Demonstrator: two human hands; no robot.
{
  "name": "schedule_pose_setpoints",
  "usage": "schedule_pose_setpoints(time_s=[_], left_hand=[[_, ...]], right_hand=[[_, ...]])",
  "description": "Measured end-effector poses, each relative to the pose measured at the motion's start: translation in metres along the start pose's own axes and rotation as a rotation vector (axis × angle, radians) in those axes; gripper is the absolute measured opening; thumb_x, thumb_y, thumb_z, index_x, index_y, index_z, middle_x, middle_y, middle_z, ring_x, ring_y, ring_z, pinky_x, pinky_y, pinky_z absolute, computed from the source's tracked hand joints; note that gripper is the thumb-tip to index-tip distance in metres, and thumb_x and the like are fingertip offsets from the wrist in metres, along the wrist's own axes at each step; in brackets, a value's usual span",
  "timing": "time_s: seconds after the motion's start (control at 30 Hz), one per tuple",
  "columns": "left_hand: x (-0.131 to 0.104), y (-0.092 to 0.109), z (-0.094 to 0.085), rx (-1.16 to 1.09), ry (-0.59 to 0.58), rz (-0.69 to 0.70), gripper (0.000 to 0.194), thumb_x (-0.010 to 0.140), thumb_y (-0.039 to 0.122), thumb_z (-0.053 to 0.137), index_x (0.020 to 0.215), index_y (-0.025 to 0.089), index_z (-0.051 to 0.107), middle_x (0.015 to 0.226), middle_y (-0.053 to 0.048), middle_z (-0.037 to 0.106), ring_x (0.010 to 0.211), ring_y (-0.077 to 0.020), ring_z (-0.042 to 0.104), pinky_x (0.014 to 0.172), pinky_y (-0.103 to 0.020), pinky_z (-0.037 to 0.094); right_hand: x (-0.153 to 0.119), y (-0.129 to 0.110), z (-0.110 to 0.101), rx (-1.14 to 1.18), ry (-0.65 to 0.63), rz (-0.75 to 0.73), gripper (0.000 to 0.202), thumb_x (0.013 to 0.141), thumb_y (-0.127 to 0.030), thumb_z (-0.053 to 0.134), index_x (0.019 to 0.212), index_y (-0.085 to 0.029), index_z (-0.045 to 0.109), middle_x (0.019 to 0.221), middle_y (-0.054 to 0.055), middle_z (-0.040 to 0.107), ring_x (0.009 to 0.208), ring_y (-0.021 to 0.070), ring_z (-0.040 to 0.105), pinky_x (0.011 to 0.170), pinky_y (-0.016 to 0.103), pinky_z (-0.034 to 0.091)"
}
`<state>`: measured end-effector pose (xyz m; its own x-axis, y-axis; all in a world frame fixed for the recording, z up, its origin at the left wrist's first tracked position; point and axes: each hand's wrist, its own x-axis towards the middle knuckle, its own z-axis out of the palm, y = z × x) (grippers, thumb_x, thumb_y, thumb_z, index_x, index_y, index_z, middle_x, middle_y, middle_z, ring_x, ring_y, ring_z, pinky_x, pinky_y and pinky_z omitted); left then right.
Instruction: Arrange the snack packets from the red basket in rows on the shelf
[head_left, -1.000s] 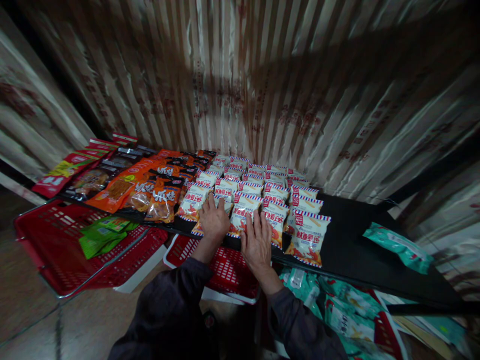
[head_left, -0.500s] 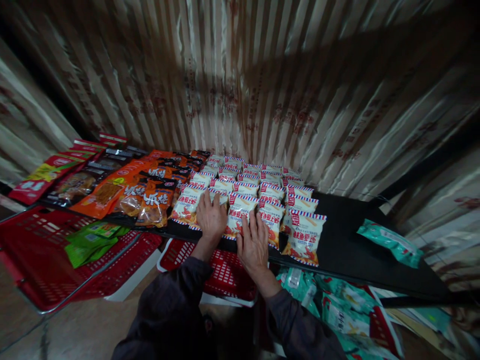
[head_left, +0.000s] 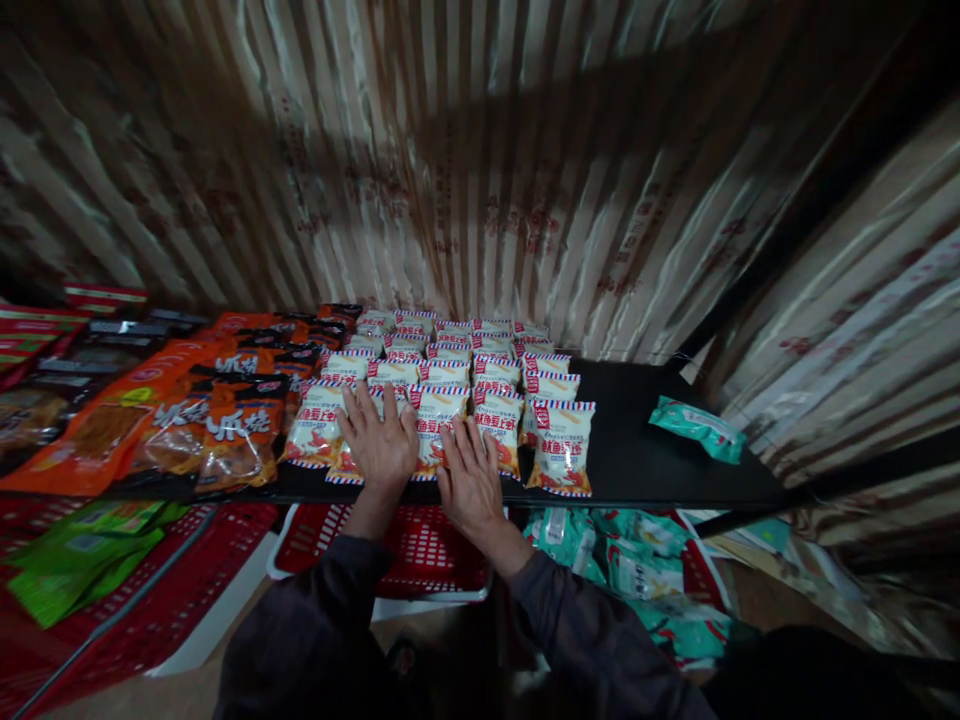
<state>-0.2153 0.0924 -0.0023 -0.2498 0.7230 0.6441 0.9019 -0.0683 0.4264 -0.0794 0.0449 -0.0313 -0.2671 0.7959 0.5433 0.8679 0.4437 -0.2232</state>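
Note:
Rows of white snack bags with red lettering and striped edges stand on a black shelf (head_left: 630, 440). My left hand (head_left: 380, 445) lies with fingers spread over a front-row bag toward the left, hiding much of it. Beside it, my right hand (head_left: 474, 480) rests flat, its fingers touching the lower part of the middle snack bag (head_left: 437, 420) and reaching toward the snack bag to its right (head_left: 501, 425). Neither hand is closed around anything. The rightmost front bag (head_left: 559, 447) stands apart from both hands.
Orange snack packs (head_left: 238, 430) fill the shelf's left side. A teal packet (head_left: 697, 428) lies alone at the right. Below the shelf are a red basket (head_left: 431, 555), another holding green packets (head_left: 90, 550), and one with teal packets (head_left: 645, 570). Corrugated sheeting (head_left: 480, 200) backs the shelf.
The view has turned to the right, so the shelf appears shifted left. My left hand's fingers are more widely spread; both hands remain on the front row of snack bags.

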Motion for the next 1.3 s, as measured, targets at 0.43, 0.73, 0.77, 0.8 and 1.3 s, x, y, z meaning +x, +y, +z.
schedule_pose_setpoints(time_s=[0.43, 0.73, 0.77, 0.8, 1.3], left_hand=[[-0.003, 0.010, -0.001, 0.071, -0.015, -0.022, 0.045, 0.094, 0.034, 0.044, 0.133, 0.015, 0.054, 0.150, -0.016, 0.041, 0.148, -0.0332, 0.014, 0.117, -0.059, 0.019], [0.000, 0.014, -0.002, 0.039, 0.035, 0.023, 0.042, 0.095, 0.033, 0.041, 0.125, 0.012, 0.059, 0.149, -0.017, 0.044, 0.148, -0.0316, 0.018, 0.117, -0.058, 0.021], [0.001, 0.015, -0.002, 0.020, 0.048, 0.042, 0.040, 0.095, 0.032, 0.042, 0.124, 0.012, 0.060, 0.148, -0.017, 0.045, 0.147, -0.0313, 0.019, 0.117, -0.058, 0.022], [0.002, 0.018, -0.003, -0.002, 0.067, 0.062, 0.039, 0.095, 0.031, 0.042, 0.123, 0.013, 0.061, 0.147, -0.016, 0.046, 0.147, -0.0311, 0.020, 0.117, -0.058, 0.022], [-0.037, 0.120, -0.013, -0.395, -0.021, 0.611, 0.029, 0.091, 0.021, 0.045, 0.112, 0.014, 0.064, 0.115, -0.011, 0.068, 0.125, -0.0265, 0.053, 0.102, -0.044, 0.045]], right_hand=[[-0.012, 0.010, -0.004, 0.096, 0.062, -0.072, 0.062, 0.095, -0.021, 0.040, 0.153, -0.014, 0.019, 0.157, 0.015, 0.030, 0.149, 0.0259, 0.014, 0.117, 0.053, 0.019], [-0.030, 0.006, -0.013, 0.210, 0.137, -0.108, 0.066, 0.095, -0.019, 0.042, 0.154, -0.018, 0.013, 0.156, 0.015, 0.033, 0.147, 0.0276, 0.024, 0.116, 0.058, 0.026], [-0.033, 0.006, -0.015, 0.215, 0.148, -0.106, 0.067, 0.095, -0.019, 0.042, 0.154, -0.018, 0.012, 0.156, 0.014, 0.033, 0.147, 0.0281, 0.024, 0.115, 0.059, 0.027], [-0.036, 0.007, -0.018, 0.218, 0.156, -0.102, 0.068, 0.095, -0.019, 0.043, 0.154, -0.019, 0.011, 0.156, 0.014, 0.033, 0.147, 0.0285, 0.024, 0.115, 0.059, 0.028], [-0.140, 0.091, -0.099, 0.173, 0.084, -0.036, 0.068, 0.092, -0.011, 0.044, 0.153, -0.023, 0.018, 0.155, 0.011, 0.035, 0.143, 0.0272, 0.033, 0.109, 0.053, 0.042]])
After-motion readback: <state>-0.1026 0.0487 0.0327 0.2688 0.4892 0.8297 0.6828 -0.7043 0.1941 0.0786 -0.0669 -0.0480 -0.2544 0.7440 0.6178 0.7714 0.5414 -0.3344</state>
